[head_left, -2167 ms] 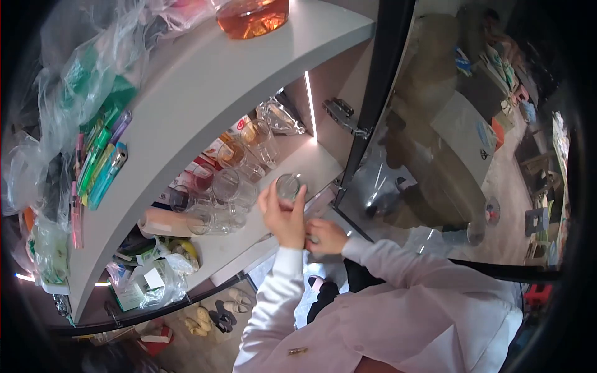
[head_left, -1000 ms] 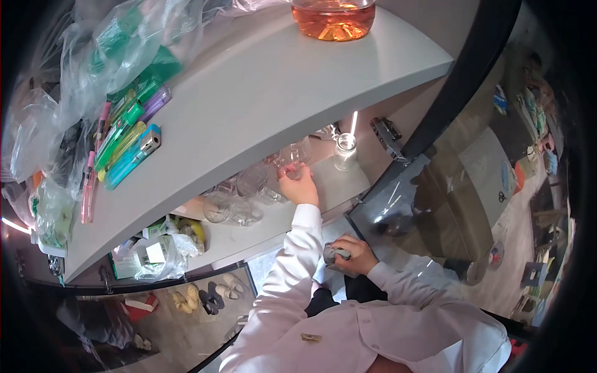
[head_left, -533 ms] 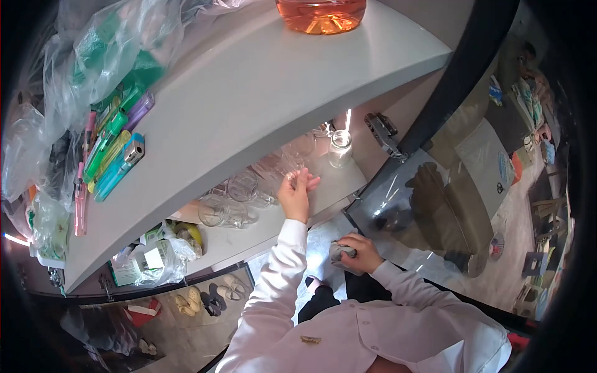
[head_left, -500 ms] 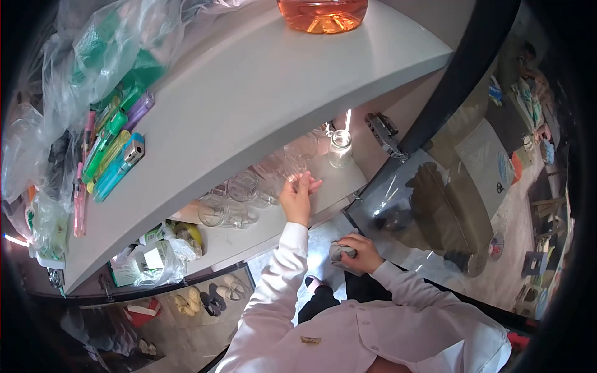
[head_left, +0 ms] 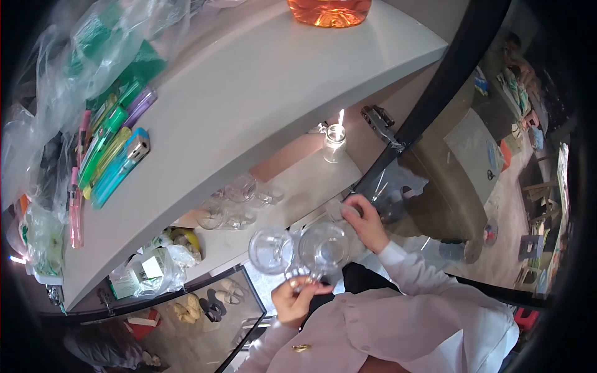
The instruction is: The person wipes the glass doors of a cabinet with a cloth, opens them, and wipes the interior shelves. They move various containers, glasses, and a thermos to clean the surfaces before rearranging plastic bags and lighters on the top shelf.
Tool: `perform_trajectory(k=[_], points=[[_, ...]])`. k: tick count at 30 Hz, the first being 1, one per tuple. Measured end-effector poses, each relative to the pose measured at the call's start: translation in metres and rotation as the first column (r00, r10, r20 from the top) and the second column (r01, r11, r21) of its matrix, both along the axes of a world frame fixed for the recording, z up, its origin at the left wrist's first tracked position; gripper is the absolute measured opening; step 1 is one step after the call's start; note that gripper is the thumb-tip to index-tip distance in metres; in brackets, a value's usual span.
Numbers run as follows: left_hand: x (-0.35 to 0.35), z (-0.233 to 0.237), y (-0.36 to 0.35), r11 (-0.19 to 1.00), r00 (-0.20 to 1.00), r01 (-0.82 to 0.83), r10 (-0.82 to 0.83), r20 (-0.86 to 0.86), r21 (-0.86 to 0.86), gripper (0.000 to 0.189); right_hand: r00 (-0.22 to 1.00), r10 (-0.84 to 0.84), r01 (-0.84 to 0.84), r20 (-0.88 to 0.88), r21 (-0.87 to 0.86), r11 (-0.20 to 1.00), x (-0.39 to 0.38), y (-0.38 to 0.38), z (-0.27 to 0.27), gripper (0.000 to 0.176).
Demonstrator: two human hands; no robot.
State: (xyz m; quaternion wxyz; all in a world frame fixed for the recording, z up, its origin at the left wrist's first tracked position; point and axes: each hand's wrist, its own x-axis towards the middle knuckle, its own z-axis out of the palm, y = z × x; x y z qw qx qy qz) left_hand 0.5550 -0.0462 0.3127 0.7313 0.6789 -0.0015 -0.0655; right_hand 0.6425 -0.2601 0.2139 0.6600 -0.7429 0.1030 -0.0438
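Two clear glass mugs hang close together over the floor gap in front of my body: one glass mug (head_left: pixel 272 250) at left, another glass mug (head_left: pixel 324 247) at right. My left hand (head_left: pixel 297 300) is closed around their handles at the bottom. Just above and right of the mugs, my right hand (head_left: pixel 368 225) pinches a pale grey piece (head_left: pixel 336 209) that looks like a cloth; the blur hides its exact form. Several more clear glass mugs (head_left: pixel 227 217) lie on the lower shelf (head_left: pixel 292 202), left of a glass jar (head_left: pixel 334 148) standing there.
The curved grey counter (head_left: pixel 249 99) overhangs the shelf. On it are lighters and pens (head_left: pixel 112 155), plastic bags (head_left: pixel 93 56) and a bottle of orange liquid (head_left: pixel 329 12). A plastic bag of items (head_left: pixel 161 264) sits on the shelf's left end. Glass doors (head_left: pixel 404 199) stand at right.
My left hand has come back from the shelf, bringing two glass mugs toward my body. My right hand has risen beside them with the grey piece. Fewer mugs lie on the shelf.
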Motion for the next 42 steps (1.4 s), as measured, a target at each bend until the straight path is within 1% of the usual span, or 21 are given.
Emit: perform_trajectory(k=[3,6,8,9,10,12,13,15,17,19,20,21,23,25,27,31,33,34,36,39,42], points=[[-0.03,0.004,0.023,0.997,0.997,-0.022,0.016,-0.082,-0.072,0.007,0.929,-0.003,0.099,0.37,-0.24,0.966,0.049,0.037,0.047,0.023],[-0.047,0.001,0.039,0.995,0.99,-0.07,0.061,-0.125,-0.069,0.008,0.894,0.035,0.139,0.448,-0.35,0.926,0.102,0.072,0.06,0.03],[-0.059,-0.007,0.044,0.979,0.982,-0.157,0.142,-0.121,-0.128,0.008,0.897,0.019,0.291,0.442,-0.623,0.726,0.139,0.091,0.038,0.051],[-0.061,-0.01,0.044,0.954,0.97,-0.231,0.21,-0.125,-0.189,0.009,0.894,0.025,0.289,0.447,-0.618,0.731,0.156,0.094,0.017,0.051],[-0.063,-0.007,0.043,0.932,0.948,-0.297,0.264,-0.176,-0.206,0.008,0.963,0.072,0.172,0.26,-0.797,0.579,0.171,0.096,-0.009,0.065],[-0.074,-0.013,0.046,0.914,0.932,-0.35,0.318,-0.173,-0.207,0.008,0.999,-0.008,-0.035,-0.039,-0.956,0.291,0.178,0.101,-0.026,0.091],[-0.078,-0.016,0.048,0.895,0.916,-0.395,0.364,-0.171,-0.209,0.007,0.999,0.001,-0.038,-0.039,-0.955,0.296,0.183,0.104,-0.033,0.091],[-0.085,-0.018,0.05,0.885,0.903,-0.421,0.39,-0.178,-0.197,0.006,0.988,0.076,0.102,0.135,-0.937,0.335,0.19,0.107,-0.052,0.086],[-0.087,-0.018,0.052,0.865,0.881,-0.465,0.431,-0.194,-0.189,0.007,0.995,0.063,0.05,0.077,-0.934,0.354,0.184,0.108,-0.033,0.078],[-0.089,-0.022,0.053,0.868,0.882,-0.463,0.432,-0.185,-0.179,0.008,0.985,0.164,-0.014,0.062,-0.904,0.427,0.182,0.101,-0.028,0.07],[-0.088,-0.024,0.052,0.869,0.879,-0.472,0.451,-0.155,-0.149,0.013,0.977,0.175,0.032,0.121,-0.896,0.442,0.181,0.097,-0.03,0.056],[-0.087,-0.024,0.05,0.87,0.876,-0.479,0.466,-0.123,-0.119,0.017,0.979,0.166,0.038,0.122,-0.898,0.438,0.178,0.092,-0.033,0.056],[-0.083,-0.022,0.049,0.885,0.893,-0.446,0.43,-0.131,-0.135,0.018,0.895,0.377,0.02,0.239,-0.865,0.502,0.168,0.082,-0.032,0.044],[-0.081,-0.023,0.048,0.895,0.898,-0.433,0.418,-0.14,-0.105,0.018,0.869,0.429,-0.005,0.247,-0.862,0.507,0.158,0.072,-0.029,0.038],[-0.081,-0.022,0.045,0.898,0.901,-0.425,0.409,-0.144,-0.11,0.017,0.815,0.569,-0.302,0.108,-0.76,0.576,0.153,0.06,-0.027,0.04],[-0.08,-0.019,0.041,0.887,0.91,-0.407,0.375,-0.176,-0.218,0.005,0.846,0.497,-0.25,0.194,-0.679,0.691,0.162,0.057,-0.005,0.043],[-0.079,-0.012,0.037,0.922,0.925,-0.357,0.325,-0.198,-0.153,0.004,0.816,0.367,-0.088,0.447,-0.532,0.842,0.18,0.079,0.002,0.043],[-0.08,-0.016,0.037,0.925,0.936,-0.332,0.301,-0.18,-0.182,0.004,0.82,0.365,-0.093,0.442,-0.527,0.845,0.184,0.088,-0.006,0.043],[-0.079,-0.011,0.032,0.939,0.942,-0.309,0.281,-0.182,-0.152,0.004,0.815,0.52,-0.073,0.254,-0.846,0.528,0.187,0.101,-0.028,0.042],[-0.077,-0.014,0.027,0.944,0.953,-0.276,0.245,-0.178,-0.18,0.004,0.764,0.615,-0.164,0.196,-0.863,0.478,0.177,0.088,-0.033,0.041],[-0.068,-0.009,0.019,0.957,0.968,-0.225,0.197,-0.156,-0.185,0.004,0.81,0.575,-0.198,0.117,-0.868,0.455,0.148,0.069,-0.027,0.04]])
